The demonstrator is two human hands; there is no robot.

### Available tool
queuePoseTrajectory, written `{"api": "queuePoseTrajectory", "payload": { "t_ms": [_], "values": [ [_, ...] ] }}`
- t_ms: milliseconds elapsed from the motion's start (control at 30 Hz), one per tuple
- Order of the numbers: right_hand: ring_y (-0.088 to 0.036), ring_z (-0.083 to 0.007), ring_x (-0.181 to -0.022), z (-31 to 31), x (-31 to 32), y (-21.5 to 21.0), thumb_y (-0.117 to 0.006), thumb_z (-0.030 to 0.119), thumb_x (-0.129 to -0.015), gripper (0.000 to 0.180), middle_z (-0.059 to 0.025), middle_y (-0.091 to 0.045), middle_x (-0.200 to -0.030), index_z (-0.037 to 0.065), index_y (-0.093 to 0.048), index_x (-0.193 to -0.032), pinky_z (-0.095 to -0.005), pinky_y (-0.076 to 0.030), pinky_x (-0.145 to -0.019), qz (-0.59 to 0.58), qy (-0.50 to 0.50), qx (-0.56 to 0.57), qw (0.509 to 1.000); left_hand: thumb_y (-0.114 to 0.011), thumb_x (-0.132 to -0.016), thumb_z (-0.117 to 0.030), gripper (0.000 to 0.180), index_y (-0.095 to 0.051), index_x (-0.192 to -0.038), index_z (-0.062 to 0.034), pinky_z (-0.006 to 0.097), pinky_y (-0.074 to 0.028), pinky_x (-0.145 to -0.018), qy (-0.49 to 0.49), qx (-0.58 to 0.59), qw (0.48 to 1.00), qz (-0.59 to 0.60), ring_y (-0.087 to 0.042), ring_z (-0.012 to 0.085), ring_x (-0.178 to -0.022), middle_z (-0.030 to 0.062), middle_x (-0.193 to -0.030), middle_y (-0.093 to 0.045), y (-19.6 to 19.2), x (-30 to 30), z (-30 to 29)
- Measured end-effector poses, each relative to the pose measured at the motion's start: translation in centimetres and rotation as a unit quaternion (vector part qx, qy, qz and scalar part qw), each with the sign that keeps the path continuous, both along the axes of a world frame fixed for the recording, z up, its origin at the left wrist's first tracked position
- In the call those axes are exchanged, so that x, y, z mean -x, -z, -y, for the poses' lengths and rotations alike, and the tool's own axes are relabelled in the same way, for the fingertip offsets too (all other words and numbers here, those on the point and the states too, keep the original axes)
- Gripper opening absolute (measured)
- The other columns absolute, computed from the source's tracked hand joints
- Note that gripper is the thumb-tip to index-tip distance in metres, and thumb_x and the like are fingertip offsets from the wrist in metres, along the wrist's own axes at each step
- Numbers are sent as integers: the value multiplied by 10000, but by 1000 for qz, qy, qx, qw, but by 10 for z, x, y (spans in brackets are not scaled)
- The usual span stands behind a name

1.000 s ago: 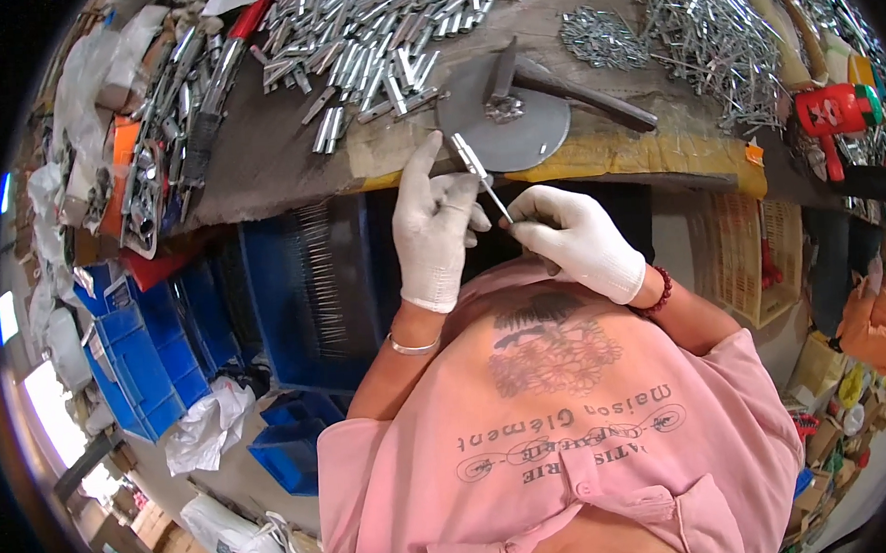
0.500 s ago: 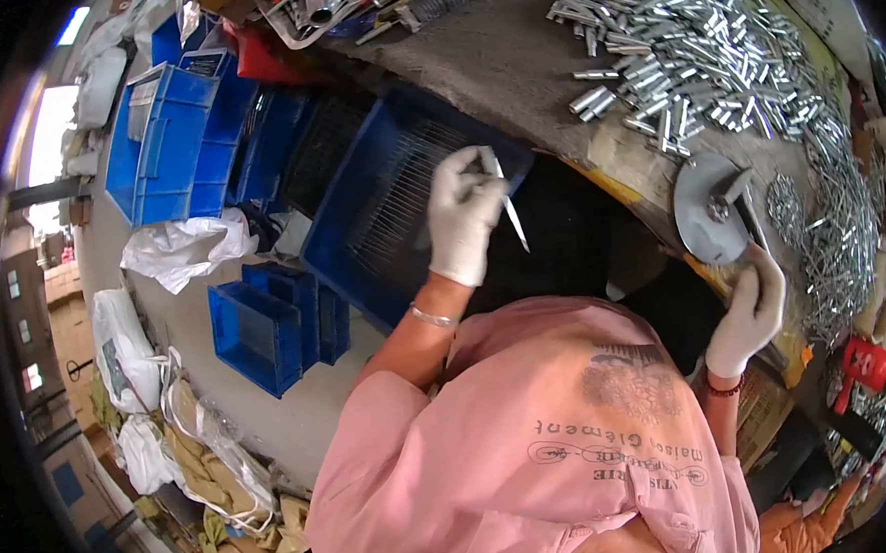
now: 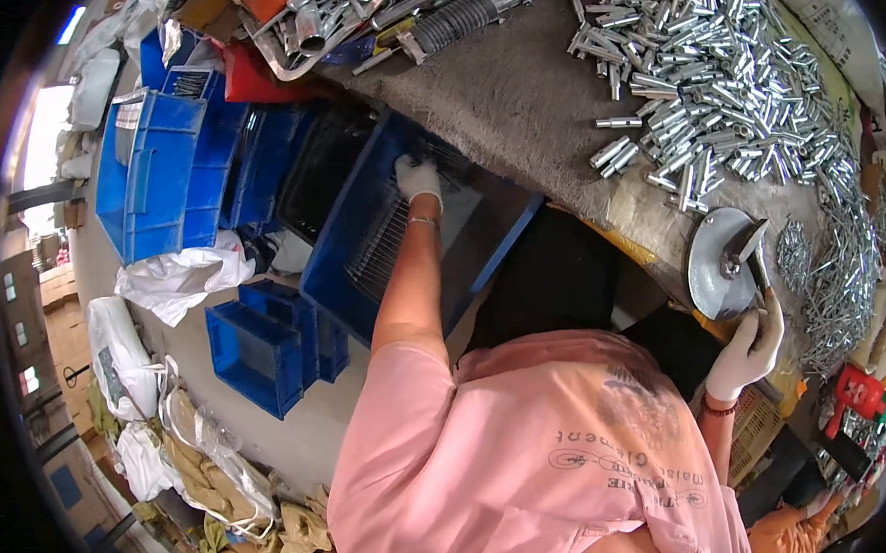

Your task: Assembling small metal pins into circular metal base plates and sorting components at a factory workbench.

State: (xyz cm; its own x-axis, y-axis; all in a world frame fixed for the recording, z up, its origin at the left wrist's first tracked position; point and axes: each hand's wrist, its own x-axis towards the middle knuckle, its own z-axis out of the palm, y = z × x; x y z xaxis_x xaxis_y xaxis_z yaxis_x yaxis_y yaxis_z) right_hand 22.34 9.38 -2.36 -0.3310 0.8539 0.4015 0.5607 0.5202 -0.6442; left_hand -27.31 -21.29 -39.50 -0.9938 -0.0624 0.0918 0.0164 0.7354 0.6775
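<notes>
My left hand [image 3: 419, 181], in a white glove with darkened fingertips, reaches down into a large blue crate [image 3: 507, 248]. Thin metal rods [image 3: 377, 252] lie side by side in that crate, next to the hand. Its fingers point away into shadow, so whether they hold anything is hidden. At the bench edge my gloved right hand [image 3: 747, 349] has its thumb and fingers closed round the lower end of a narrow dark bar [image 3: 761, 272]. The bar runs beside a round grey metal disc [image 3: 715, 262] with a raised piece at its middle.
Short shiny metal tubes [image 3: 710, 112] are heaped on the bench [image 3: 524, 97], with thin metal pieces [image 3: 834, 286] piled near the disc. A red and green bottle-like thing [image 3: 860, 393] sits at right. Smaller blue bins [image 3: 257, 356] and white sacks [image 3: 122, 358] are at left.
My left hand has moved away from my body, down into the crate; the slender shiny piece it held no longer shows. My right hand stays at the bar. The whole view has shifted slightly.
</notes>
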Motion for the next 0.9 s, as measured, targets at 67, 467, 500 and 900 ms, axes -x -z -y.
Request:
{"api": "queuePoseTrajectory", "payload": {
  "t_ms": [67, 467, 500, 900],
  "values": [
    [-574, -91, -851, 1, -2, 0, -590, -3, -1051, 398, -25, -671, -1005, 0, -683, -1438, -247, -501, -810, 0, 7, 4, 1000, -813, -846, -121, 524, -676, -1331, 21, 426, -551, -1003, 6, 4, 1000, -2, -716, 411, -1091, 234, -1171, -761, 23, 16, -4],
    [-664, -146, -862, 8, -5, 5, -604, -58, -967, 426, -121, -788, -1174, -25, -709, -1378, -304, -569, -835, 43, 0, -13, 999, -806, -977, -392, 651, -642, -1345, 120, 469, -528, -1066, -94, -68, 987, 112, -672, 459, -1261, 359, -1373, -673, -5, -12, -62],
    [-697, -165, -889, 6, 6, 0, -618, -56, -956, 422, -145, -793, -1242, -35, -707, -1369, -316, -578, -856, 3, -50, 19, 999, -817, -978, -352, 562, -678, -1297, 90, 481, -540, -1037, -142, 34, 986, -76, -707, 428, -1172, 324, -1289, -720, -33, -3, 15],
    [-719, -134, -947, 1, 9, -29, -658, -34, -986, 267, -101, -787, -1100, -10, -748, -1236, -284, -573, -886, -96, -56, 47, 993, -771, -981, -26, 321, -731, -1299, -34, 277, -535, -817, 395, -165, 904, -22, -594, 90, -863, 37, -1104, -716, -416, -145, -134]
  ]
}}
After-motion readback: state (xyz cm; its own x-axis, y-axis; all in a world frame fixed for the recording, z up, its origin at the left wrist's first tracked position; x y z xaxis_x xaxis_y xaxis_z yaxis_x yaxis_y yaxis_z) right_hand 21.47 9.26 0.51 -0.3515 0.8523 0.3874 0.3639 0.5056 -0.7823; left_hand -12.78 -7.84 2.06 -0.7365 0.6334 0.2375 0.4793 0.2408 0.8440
